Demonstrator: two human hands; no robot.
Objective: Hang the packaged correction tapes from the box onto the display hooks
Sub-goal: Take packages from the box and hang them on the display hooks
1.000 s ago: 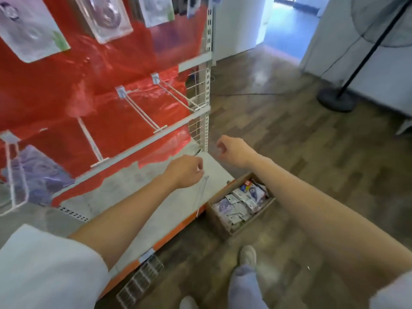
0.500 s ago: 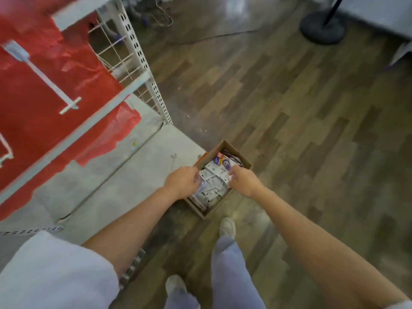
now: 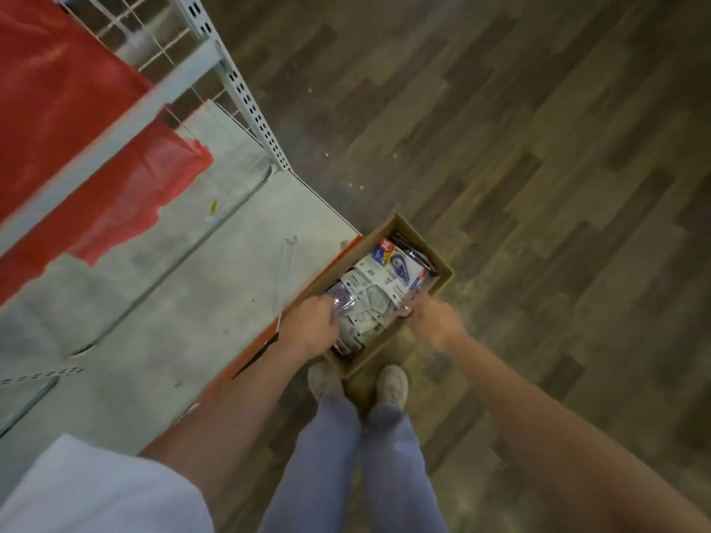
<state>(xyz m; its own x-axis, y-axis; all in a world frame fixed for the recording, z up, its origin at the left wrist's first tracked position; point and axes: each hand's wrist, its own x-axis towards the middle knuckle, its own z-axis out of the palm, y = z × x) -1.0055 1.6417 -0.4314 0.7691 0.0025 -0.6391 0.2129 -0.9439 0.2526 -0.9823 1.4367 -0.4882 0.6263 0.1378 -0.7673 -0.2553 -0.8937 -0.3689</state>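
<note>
Here we are bent over the cardboard box [image 3: 431, 302] on the wood floor, lower centre of the frame, just beside the orange-edged base shelf [image 3: 192, 294] of the rack. The packaged correction tapes [image 3: 379, 290] lie in a loose, overlapping heap inside the box. Our left hand [image 3: 311, 325] is at the near left side of the heap, its fingers curled round a clear blister pack [image 3: 340, 302] with a purple dispenser showing through. Our right hand [image 3: 434, 317] is at the near right edge of the box, and its fingers seem to pinch the corner of another clear packet [image 3: 413, 302], though motion blur keeps us from being sure. No display hooks show in this view; only the red backing [image 3: 57, 121] and the white upright [image 3: 246, 98] fill the upper left. The main risk, as we judge it, is the slick plastic: packets stacked this loosely may cling together, so a lift could drag a neighbour up and spill it onto the floor. A grip on one corner could also let a packet twist or slip. With both hands busy, neither is free to steady the box, which may shift. A bent hang hole would then be awkward to thread onto a hook.
</note>
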